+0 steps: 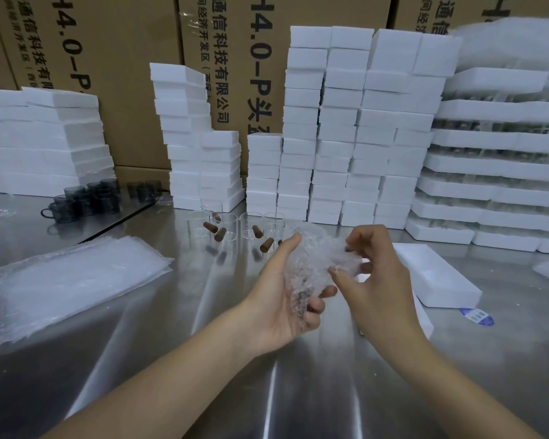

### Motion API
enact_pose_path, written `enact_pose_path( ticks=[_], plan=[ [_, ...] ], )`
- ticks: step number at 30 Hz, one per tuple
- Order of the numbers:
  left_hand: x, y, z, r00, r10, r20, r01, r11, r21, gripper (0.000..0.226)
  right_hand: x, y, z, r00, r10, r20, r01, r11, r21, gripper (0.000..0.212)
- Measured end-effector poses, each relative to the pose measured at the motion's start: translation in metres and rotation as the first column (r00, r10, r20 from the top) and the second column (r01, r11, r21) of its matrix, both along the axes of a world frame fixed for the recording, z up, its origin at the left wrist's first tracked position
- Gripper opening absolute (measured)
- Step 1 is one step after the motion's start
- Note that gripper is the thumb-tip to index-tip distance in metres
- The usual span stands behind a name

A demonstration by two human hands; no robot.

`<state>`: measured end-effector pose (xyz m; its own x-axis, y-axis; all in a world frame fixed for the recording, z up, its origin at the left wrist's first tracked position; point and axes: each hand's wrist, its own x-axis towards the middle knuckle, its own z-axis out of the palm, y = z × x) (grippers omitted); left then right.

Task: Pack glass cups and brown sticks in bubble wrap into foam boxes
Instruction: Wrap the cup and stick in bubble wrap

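left hand (278,301): palm up, fingers (316,307) curled round bubble wrap (311,264) | right hand (377,289): fingers pinching it

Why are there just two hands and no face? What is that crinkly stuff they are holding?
The camera sits on the person's head and looks down, so you see only their own hands. The left hand cups a bundle of bubble wrap with something brown inside, and the right hand pinches its top. On the shiny metal table are clear glass cups, brown sticks, a pile of flat wrap sheets and a white foam box. Behind them are tall stacks of foam boxes.
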<state>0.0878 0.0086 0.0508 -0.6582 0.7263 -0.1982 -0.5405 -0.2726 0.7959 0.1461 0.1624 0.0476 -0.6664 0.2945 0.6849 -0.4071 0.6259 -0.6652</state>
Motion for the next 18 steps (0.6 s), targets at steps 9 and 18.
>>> enact_pose_path(
  ticks=[9, 18],
  plan=[
    [-0.004, 0.001, -0.003, 0.969, 0.223, -0.103, -0.230, 0.971, -0.061, 0.064, 0.000, -0.002, -0.006, 0.993, 0.000, 0.117, -0.050, 0.904, 0.425, 0.037],
    [0.003, 0.005, -0.007, 0.903, 0.197, -0.382, -0.259, 0.958, -0.119, 0.073, 0.002, -0.010, -0.002, 0.996, 0.075, 0.044, -0.075, 0.997, 0.007, 0.025]
  ],
)
